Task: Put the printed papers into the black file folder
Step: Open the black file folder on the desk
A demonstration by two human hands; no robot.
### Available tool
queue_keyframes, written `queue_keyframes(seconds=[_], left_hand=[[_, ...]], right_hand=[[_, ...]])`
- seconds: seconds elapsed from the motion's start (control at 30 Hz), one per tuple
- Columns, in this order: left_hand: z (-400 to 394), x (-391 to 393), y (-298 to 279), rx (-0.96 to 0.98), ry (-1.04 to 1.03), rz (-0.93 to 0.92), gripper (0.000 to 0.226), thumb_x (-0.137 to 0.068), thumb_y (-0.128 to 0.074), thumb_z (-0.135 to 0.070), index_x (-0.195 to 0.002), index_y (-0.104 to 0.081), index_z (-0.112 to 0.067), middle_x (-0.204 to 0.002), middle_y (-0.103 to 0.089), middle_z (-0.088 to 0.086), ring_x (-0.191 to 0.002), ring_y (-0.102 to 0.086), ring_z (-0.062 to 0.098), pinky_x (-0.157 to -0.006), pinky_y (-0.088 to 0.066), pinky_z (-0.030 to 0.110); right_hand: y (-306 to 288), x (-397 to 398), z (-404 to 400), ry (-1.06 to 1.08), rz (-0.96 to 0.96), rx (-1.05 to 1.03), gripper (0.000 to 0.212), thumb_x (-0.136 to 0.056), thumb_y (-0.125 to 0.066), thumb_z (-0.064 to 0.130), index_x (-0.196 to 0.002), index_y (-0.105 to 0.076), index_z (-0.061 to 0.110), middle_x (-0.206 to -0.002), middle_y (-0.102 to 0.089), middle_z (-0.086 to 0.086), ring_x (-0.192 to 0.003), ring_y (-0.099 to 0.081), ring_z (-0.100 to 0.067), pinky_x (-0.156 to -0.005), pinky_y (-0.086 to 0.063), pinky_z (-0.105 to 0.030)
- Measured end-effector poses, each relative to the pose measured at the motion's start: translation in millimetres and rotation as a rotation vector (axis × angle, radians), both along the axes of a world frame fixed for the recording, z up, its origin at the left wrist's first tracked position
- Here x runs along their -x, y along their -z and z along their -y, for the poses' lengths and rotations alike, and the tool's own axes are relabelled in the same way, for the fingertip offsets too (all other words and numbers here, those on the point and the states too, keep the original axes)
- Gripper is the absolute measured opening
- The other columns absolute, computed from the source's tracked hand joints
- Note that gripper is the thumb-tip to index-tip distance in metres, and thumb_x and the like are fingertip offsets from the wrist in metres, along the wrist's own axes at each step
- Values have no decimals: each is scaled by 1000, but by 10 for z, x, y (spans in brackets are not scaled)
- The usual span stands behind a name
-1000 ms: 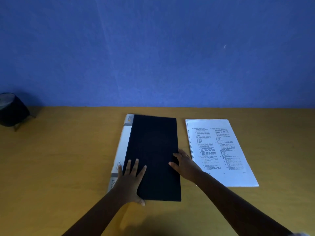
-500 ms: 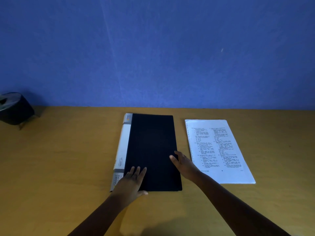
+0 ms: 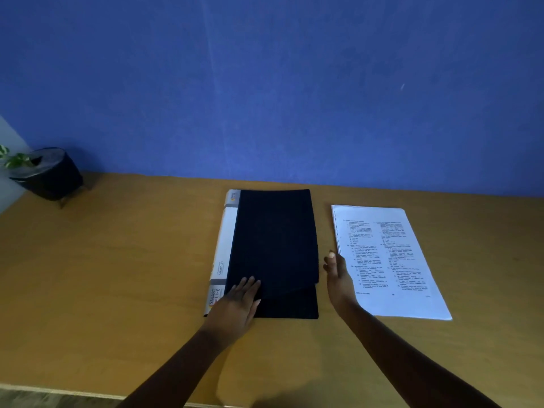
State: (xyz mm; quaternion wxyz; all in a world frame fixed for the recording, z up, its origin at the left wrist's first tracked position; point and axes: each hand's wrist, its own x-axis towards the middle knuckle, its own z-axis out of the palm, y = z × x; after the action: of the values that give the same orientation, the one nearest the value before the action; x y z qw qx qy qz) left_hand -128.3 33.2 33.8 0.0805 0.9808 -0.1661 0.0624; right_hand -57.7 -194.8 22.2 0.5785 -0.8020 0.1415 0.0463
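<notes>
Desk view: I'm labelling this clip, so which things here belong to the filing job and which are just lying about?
Part of the job:
black file folder, cover starting to lift
printed papers, stacked to its right
left hand pressing the folder's near corner
right hand at the folder's right edge

Just lying about:
potted plant, far left corner
wooden desk
</notes>
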Motion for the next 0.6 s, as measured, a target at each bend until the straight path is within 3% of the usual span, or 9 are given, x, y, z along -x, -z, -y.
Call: queue_keyframes(seconds=[0.07,0.13,0.2,0.3,0.37,0.47,0.53,0.6], left_hand=[[-5,56,-37,107,-33,25,63,-101,-10,-33,-113,-65,-6,-112,-70,8,-101,-68,20,-71,-57,26],[-14,92,-42,336,-142,28,38,-100,-31,-21,-128,-52,-7,-116,-68,13,-93,-69,30,-67,-57,27],[-20,139,-70,587,-287,12,40,-97,-39,-12,-137,-40,-17,-106,-69,15,-70,-64,16,-61,-47,8],[-32,176,-108,801,-447,137,37,-97,-33,-13,-130,-48,-5,-107,-64,6,-90,-60,8,-74,-40,0],[-60,206,-149,916,-510,184,41,-96,-27,-25,-112,-54,1,-87,-64,13,-77,-60,11,-64,-39,8],[-151,220,-186,1050,-620,280,34,-94,-24,-34,-85,-46,-9,-64,-45,-1,-58,-50,0,-51,-33,10],[-243,193,-199,1117,-731,342,32,-95,-25,-32,-85,-45,-9,-69,-46,3,-57,-47,-3,-52,-35,7],[-367,155,-206,1144,-875,400,28,-100,-27,-19,-103,-48,0,-89,-55,16,-74,-54,8,-64,-39,13]], right_hand=[[-37,40,-58,-199,20,113,59,-90,-26,59,-138,-35,25,-139,-51,-6,-126,-50,-24,-102,-42,-37],[-24,52,-125,-387,2,270,58,-91,-30,59,-139,-31,27,-139,-51,-6,-123,-52,-24,-99,-47,-41],[36,51,-187,-531,34,491,58,-94,-34,53,-143,-27,24,-146,-42,-6,-129,-47,-24,-103,-44,-42],[103,69,-295,-692,81,627,60,-94,-38,49,-146,-23,23,-157,-21,-1,-144,-24,-18,-112,-32,-37],[144,74,-355,-757,99,692,61,-94,-39,48,-147,-22,22,-159,-14,0,-147,-13,-16,-113,-29,-36],[184,50,-422,-792,116,763,64,-94,-40,48,-147,-22,19,-160,-9,-1,-148,-5,-17,-115,-29,-38],[210,40,-438,-808,104,799,65,-94,-40,48,-148,-20,18,-161,-5,0,-148,-1,-17,-115,-28,-39],[246,40,-434,-821,100,840,67,-94,-39,49,-149,-15,19,-161,0,0,-148,3,-18,-116,-25,-38]])
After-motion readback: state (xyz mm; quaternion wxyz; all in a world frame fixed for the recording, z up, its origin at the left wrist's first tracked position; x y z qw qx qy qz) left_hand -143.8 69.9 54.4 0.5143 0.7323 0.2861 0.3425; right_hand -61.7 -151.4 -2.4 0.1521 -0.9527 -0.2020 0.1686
